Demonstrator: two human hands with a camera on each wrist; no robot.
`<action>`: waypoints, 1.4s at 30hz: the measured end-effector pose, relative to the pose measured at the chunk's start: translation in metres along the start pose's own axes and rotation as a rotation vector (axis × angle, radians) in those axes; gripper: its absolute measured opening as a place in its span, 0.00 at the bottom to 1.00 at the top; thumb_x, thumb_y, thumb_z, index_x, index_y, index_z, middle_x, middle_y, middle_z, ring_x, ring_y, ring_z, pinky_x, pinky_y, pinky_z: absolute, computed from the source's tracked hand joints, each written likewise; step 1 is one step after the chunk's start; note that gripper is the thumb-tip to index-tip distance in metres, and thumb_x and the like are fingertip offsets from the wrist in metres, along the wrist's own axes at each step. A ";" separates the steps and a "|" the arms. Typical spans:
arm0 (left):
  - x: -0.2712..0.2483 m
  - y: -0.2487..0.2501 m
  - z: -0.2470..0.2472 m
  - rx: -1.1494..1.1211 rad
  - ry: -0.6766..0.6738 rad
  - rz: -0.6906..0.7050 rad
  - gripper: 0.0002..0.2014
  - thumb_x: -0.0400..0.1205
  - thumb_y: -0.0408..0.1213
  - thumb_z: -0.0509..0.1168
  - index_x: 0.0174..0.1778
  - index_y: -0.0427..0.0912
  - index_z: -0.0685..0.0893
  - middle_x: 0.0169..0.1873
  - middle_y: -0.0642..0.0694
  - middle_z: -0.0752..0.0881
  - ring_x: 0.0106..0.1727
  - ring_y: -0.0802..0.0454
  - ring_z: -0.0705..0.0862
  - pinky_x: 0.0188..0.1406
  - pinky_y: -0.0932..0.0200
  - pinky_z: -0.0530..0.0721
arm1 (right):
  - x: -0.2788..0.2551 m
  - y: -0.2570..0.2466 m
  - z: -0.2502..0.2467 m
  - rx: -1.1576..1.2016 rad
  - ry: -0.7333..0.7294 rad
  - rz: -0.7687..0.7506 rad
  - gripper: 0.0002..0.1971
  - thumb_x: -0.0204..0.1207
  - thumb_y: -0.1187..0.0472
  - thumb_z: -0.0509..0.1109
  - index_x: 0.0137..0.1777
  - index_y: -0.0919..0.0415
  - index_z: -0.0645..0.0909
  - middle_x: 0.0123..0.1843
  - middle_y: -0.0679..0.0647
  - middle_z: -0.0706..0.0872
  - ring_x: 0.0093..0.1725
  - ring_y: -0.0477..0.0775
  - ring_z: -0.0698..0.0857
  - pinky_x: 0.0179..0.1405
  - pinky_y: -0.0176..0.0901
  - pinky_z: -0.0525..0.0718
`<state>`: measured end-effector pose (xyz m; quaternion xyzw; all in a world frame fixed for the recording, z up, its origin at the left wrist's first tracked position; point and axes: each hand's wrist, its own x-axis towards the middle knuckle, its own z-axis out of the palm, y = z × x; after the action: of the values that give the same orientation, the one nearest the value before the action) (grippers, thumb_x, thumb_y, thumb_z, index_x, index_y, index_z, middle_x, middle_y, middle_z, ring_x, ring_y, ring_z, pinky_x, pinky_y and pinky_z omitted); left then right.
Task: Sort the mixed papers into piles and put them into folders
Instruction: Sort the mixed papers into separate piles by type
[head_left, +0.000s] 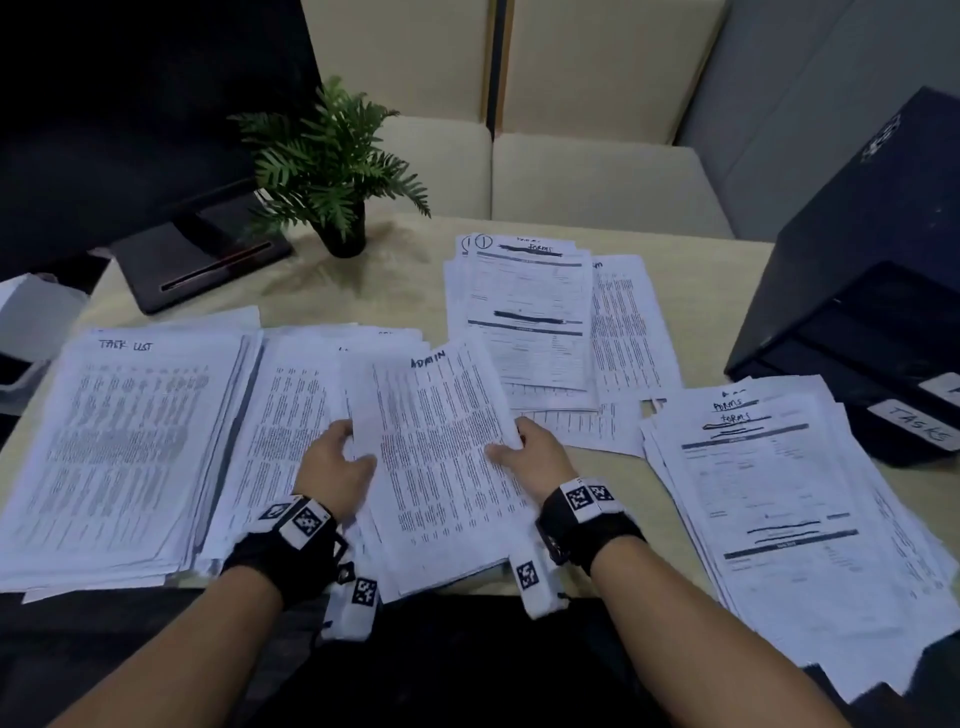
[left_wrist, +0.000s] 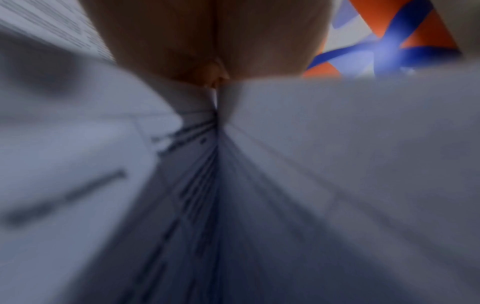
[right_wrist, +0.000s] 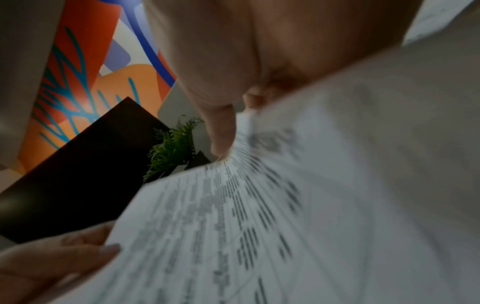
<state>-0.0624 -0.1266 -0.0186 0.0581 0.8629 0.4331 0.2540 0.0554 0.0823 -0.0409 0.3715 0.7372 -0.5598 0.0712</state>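
Observation:
A sheaf of printed sheets marked "ADMIN" (head_left: 441, 457) lies tilted at the desk's near middle. My left hand (head_left: 340, 457) grips its left edge, thumb on top. My right hand (head_left: 511, 449) pinches its right edge, thumb (right_wrist: 223, 131) pressed on the text. The same sheets (right_wrist: 259, 226) fill the right wrist view; the left wrist view shows blurred paper (left_wrist: 337, 144) under my palm. A thick "TASK LIST" pile (head_left: 124, 441) sits at the left. Two piles marked "FORMS" lie at the back (head_left: 530, 306) and at the right (head_left: 779, 499).
A black drawer unit (head_left: 872, 291) with a "TASKS" label stands at the right. A potted fern (head_left: 332, 166) and a monitor stand (head_left: 202, 265) sit at the back left. More sheets (head_left: 291, 415) lie under the held sheaf. Cream seats are behind the desk.

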 end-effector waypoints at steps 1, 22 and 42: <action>0.002 -0.005 -0.006 -0.021 -0.010 -0.013 0.17 0.81 0.30 0.63 0.66 0.42 0.78 0.55 0.44 0.86 0.26 0.52 0.80 0.15 0.65 0.77 | -0.003 -0.004 0.006 -0.009 0.036 0.019 0.18 0.77 0.52 0.74 0.62 0.59 0.78 0.57 0.54 0.87 0.52 0.55 0.86 0.53 0.49 0.85; 0.024 -0.033 -0.133 0.247 -0.075 0.173 0.23 0.80 0.30 0.65 0.72 0.46 0.76 0.78 0.44 0.68 0.78 0.46 0.68 0.76 0.52 0.65 | -0.010 -0.053 0.139 -0.031 0.189 0.150 0.17 0.85 0.55 0.62 0.68 0.64 0.70 0.61 0.60 0.82 0.49 0.57 0.82 0.45 0.43 0.78; 0.068 0.111 0.076 0.289 -0.258 0.122 0.28 0.80 0.34 0.65 0.77 0.45 0.68 0.74 0.42 0.72 0.71 0.45 0.74 0.63 0.58 0.71 | 0.061 -0.019 -0.111 -0.259 0.338 0.209 0.16 0.80 0.48 0.68 0.57 0.60 0.79 0.53 0.54 0.81 0.50 0.55 0.79 0.46 0.40 0.72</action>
<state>-0.0968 0.0181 0.0034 0.2013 0.8712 0.3083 0.3247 0.0342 0.2061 -0.0177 0.5220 0.7619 -0.3801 0.0516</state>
